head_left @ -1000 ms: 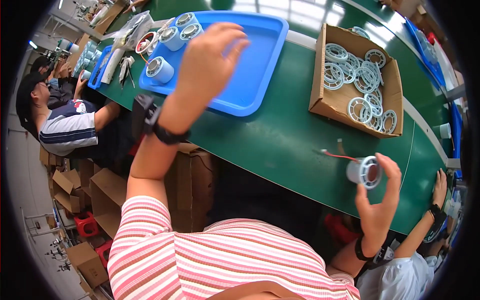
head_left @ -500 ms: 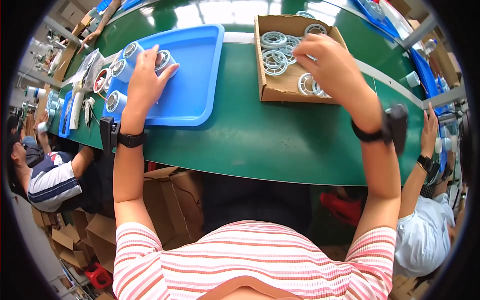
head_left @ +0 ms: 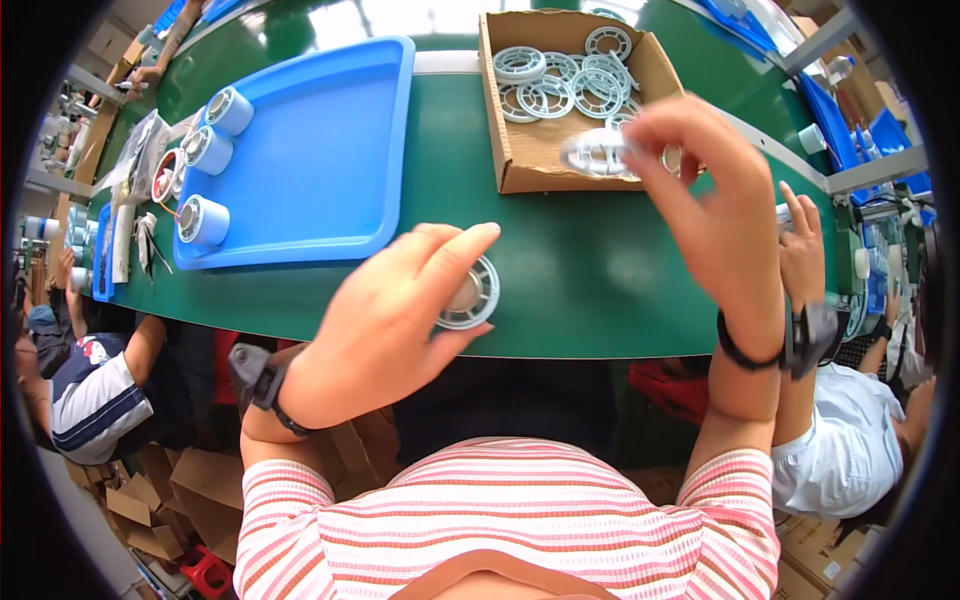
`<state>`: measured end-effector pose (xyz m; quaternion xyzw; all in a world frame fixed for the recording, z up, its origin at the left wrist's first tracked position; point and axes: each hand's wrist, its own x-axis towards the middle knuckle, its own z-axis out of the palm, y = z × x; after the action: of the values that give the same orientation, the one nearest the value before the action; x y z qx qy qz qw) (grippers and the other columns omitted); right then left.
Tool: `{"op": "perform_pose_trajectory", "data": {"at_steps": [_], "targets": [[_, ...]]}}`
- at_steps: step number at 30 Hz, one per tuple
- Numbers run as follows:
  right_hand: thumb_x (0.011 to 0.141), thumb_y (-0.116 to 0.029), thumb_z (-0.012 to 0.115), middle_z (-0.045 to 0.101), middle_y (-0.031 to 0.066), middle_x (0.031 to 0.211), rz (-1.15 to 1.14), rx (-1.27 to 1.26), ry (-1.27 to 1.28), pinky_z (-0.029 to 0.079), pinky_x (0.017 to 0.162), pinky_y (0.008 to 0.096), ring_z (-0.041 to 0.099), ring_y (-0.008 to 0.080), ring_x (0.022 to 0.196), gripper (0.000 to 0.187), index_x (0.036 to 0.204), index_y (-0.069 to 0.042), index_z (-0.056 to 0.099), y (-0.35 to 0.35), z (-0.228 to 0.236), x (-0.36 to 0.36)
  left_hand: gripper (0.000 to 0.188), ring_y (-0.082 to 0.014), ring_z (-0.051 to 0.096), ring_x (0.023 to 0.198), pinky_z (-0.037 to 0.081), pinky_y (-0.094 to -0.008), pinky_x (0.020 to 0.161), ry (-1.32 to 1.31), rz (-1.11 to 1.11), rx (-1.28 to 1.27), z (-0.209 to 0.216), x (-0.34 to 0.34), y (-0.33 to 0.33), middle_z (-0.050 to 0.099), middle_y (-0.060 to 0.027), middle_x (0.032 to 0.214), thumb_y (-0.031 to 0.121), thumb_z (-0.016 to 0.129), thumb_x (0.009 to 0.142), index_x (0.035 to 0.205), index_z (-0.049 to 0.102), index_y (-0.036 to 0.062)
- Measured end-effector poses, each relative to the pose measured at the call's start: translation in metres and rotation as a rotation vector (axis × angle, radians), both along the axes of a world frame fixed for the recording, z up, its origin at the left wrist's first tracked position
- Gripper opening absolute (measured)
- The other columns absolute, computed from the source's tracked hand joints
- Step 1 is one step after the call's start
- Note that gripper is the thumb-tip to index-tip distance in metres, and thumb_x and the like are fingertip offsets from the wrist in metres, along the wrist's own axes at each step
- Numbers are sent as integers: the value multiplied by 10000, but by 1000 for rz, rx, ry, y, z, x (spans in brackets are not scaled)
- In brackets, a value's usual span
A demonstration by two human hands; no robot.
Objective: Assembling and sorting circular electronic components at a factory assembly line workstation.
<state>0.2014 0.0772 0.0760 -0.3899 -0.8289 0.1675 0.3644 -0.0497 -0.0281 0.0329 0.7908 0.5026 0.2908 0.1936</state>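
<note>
A: Where's the left hand [head_left: 395, 310]?

B: Just off the middle of the view, toward nine o'clock, over the near edge of the bench [head_left: 560, 290].

A: And its fingers?

B: Parted only as wide as the one spoked disc [head_left: 483, 292] they grip. The forefinger crosses the disc's twelve o'clock; the thumb lies under about five. The disc sits at three o'clock from the palm. Fingers hide what's behind its face, so I can't tell how deep it is.

A: The right hand [head_left: 715, 195]?

B: Two o'clock, by the near wall of the box [head_left: 560, 180]. Thumb and forefinger curve toward each other, nearly pinched, on the edge of one ring [head_left: 590, 153]. That one is blurred, at about ten o'clock from the hand, above the box's near side. Which fingertips touch it, I can't tell.

A: Count the rest for me.

B: One box, at one o'clock. The rings [head_left: 574, 95] lying in it overlap: at least eight, no exact count possible. One blue tray [head_left: 310, 150], at ten o'clock. Three cylinders [head_left: 212, 155] stand on it, at roughly its ten, nine and eight o'clock.

A: And at three o'clock?

B: One co-worker's hand [head_left: 802, 250], just beyond the right hand.
</note>
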Motion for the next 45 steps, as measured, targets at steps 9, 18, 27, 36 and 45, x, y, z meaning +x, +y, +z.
{"op": "perform_pose_trajectory", "data": {"at_steps": [9,18,27,36,45], "targets": [[780,86,728,675,143,1054,21,-50,-91,524,853,366,658,293,997,220,981,-2,705,-54,-89,59,754,-258,612,936,530,-346,797,-1,61,-88,-24,20,-2,553,-134,1252,81,876,732,1399,525,68],[753,-27,814,593,174,1297,-73,-133,-149,455,1024,426,574,351,1193,643,1343,-6,557,-78,-91,22,742,-213,614,1100,524,-324,910,-275,62,-372,-20,28,-2,572,-103,1300,19,852,769,1426,512,71],[737,-17,819,585,171,1307,-54,-164,-70,425,1091,404,570,319,1223,708,1372,-15,506,-78,-103,25,753,-198,626,1155,512,-311,988,-385,35,-457,-23,31,0,573,-100,1362,-11,830,791,1455,482,66],[700,48,805,626,155,1291,190,-305,292,498,1012,404,620,321,1182,711,1346,-20,518,-83,-67,1,662,-164,659,1048,570,-309,853,-579,-92,-704,-28,40,11,610,-86,1235,-8,793,829,1410,483,57],[678,53,810,662,158,1271,413,-358,174,471,1061,418,622,323,1205,699,1318,-18,539,-64,-60,6,638,-146,687,881,580,-303,776,-831,-201,-1083,-24,35,21,612,-71,1165,-63,714,835,1418,491,66]]}}
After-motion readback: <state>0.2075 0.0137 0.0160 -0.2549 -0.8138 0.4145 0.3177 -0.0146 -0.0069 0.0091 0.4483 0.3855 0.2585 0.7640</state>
